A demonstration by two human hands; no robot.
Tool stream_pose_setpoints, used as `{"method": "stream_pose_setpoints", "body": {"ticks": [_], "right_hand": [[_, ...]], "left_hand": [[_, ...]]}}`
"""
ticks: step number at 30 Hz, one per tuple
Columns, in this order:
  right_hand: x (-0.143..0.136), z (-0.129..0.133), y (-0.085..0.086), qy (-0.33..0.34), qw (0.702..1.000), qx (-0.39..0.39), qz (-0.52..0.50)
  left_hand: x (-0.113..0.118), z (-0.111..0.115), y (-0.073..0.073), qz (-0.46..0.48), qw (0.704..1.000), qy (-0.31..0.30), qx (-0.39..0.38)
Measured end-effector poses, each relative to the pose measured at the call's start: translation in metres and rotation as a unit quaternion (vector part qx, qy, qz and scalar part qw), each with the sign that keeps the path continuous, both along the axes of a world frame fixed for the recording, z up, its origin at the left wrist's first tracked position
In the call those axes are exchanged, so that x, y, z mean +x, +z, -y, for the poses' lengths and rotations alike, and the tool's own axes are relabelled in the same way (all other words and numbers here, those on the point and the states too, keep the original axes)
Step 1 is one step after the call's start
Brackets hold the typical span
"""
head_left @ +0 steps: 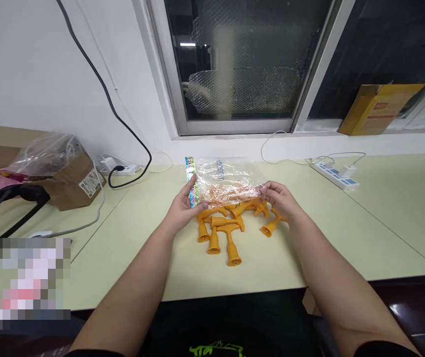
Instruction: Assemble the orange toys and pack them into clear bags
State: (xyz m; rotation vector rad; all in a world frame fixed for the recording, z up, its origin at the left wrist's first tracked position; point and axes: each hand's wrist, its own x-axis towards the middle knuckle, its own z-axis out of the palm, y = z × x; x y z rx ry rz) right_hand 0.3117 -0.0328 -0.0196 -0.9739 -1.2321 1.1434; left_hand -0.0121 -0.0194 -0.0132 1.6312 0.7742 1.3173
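View: head cam, looking down at your arms & the tabletop (134,267).
Your L hand (186,206): partly closed, thumb on top, pinching the L end of the clear bag (231,173) by its colorful printed strip (190,182).
Your R hand (281,198): thumb & fingertips pinched tight on the bag's lower R corner.
Bag: held btwn your 2 hands, crinkled & see-thru, over the back part of the pile; orange shows thru its lower half. Can't tell if any pcs are inside.
Orange pieces (234,250): loose pile on the tabletop, in front of & under the bag; T-shaped handles w/ flared ends, several overlapping. One lies a bit apart, just below your R hand.
L side: open cardboard box (73,183) w/ clear plastic wrap (54,153) in it; white power strip (125,170) just behind, black cable (104,89) plugged in.
R side: 2nd strip (333,174) near the wall, w/ white plug (347,171) & thin cords.
Back: window (249,49); yellow carton (379,109) on the sill, R of center.
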Motion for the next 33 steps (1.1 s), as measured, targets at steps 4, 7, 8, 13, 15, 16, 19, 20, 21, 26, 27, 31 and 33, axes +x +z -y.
{"method": "stream_pose_setpoints", "body": {"ticks": [4, 7, 8, 13, 15, 16, 19, 20, 21, 26, 27, 31, 33], "right_hand": [[0.0, 0.002, 0.004, -0.003, 0.999, -0.014, -0.029], [0.0, 0.002, 0.003, -0.013, 0.999, -0.023, -0.023], [-0.001, 0.001, 0.002, -0.013, 1.0, -0.02, -0.02], [0.0, 0.001, -0.002, 0.023, 1.0, -0.015, 0.003], [0.0, 0.001, -0.002, 0.049, 0.998, -0.028, 0.02], [0.0, 0.002, -0.003, 0.06, 0.997, -0.035, 0.026], [0.0, 0.001, -0.004, 0.064, 0.997, -0.044, 0.031], [-0.001, 0.001, -0.005, 0.057, 0.997, -0.04, 0.031], [-0.001, 0.001, -0.005, 0.049, 0.998, -0.033, 0.032], [-0.001, -0.001, -0.007, 0.029, 0.999, -0.016, 0.04], [-0.001, -0.002, -0.008, 0.027, 0.999, -0.013, 0.04], [-0.002, -0.002, -0.008, 0.021, 0.999, -0.004, 0.029], [-0.003, -0.001, -0.007, 0.029, 0.999, -0.004, 0.021]], "left_hand": [[-0.001, 0.003, 0.001, -0.016, 0.999, -0.031, -0.012], [-0.003, 0.004, 0.002, -0.032, 0.999, -0.04, -0.012], [-0.004, 0.004, 0.002, -0.034, 0.998, -0.041, -0.014], [-0.005, 0.0, -0.001, -0.021, 0.995, -0.066, -0.072], [-0.004, 0.0, -0.002, -0.021, 0.995, -0.046, -0.083], [-0.003, 0.0, -0.002, -0.029, 0.996, -0.027, -0.082], [-0.001, 0.002, -0.001, -0.069, 0.995, 0.011, -0.077], [-0.001, 0.002, -0.001, -0.078, 0.994, 0.011, -0.079], [-0.001, 0.002, -0.001, -0.082, 0.993, 0.007, -0.081], [-0.002, 0.001, 0.0, -0.078, 0.994, 0.011, -0.07], [-0.003, 0.001, 0.0, -0.076, 0.995, 0.013, -0.068], [-0.003, 0.0, -0.001, -0.053, 0.996, 0.023, -0.07], [-0.002, -0.001, -0.001, -0.038, 0.996, 0.026, -0.072]]}}
